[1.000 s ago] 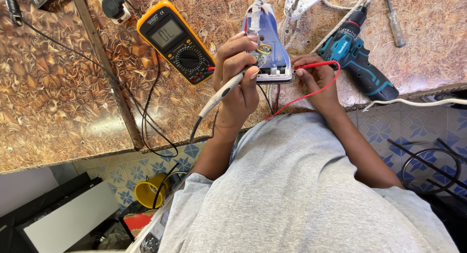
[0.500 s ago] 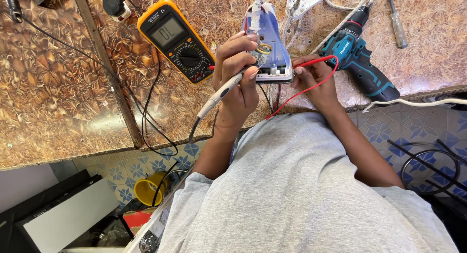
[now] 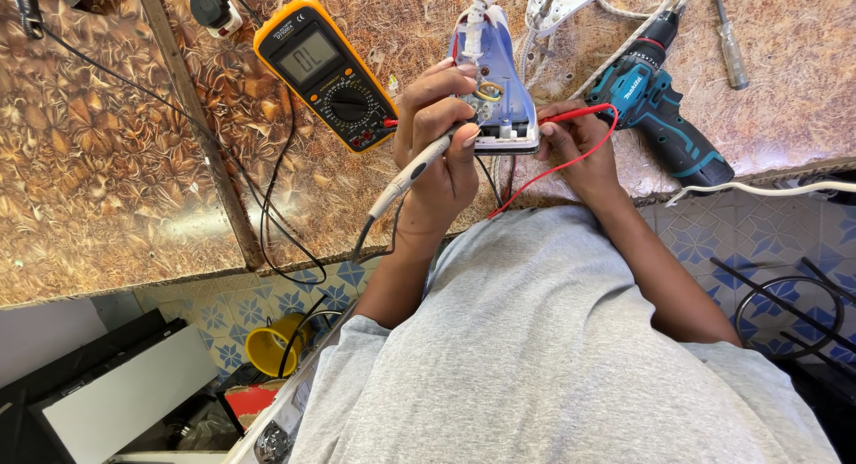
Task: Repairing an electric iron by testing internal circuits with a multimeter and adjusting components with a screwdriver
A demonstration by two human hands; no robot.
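Nearest to us, our left hand (image 3: 437,152) is closed around a grey test probe (image 3: 413,172), holding it like a pen, with its black lead trailing down off the near edge of the worktop (image 3: 116,170). The probe tip points into the open rear of a blue-and-white clothes iron (image 3: 493,76), which lies close to that near edge, between our two hands. Our left fingers also rest against the iron's side. Our right hand (image 3: 575,147) pinches the red test probe (image 3: 575,115) at the iron's right rear corner; its red lead (image 3: 571,161) loops around the hand and back under the iron.

Just left of the iron, a yellow digital multimeter (image 3: 323,70) lies face up and tilted, its leads running toward the near edge. Right of the iron, a teal cordless drill (image 3: 660,116) lies on its side near the worktop's right end. Farther back, a screwdriver (image 3: 728,38) lies beside the drill, and a white plug adapter (image 3: 212,4) sits at the far edge.
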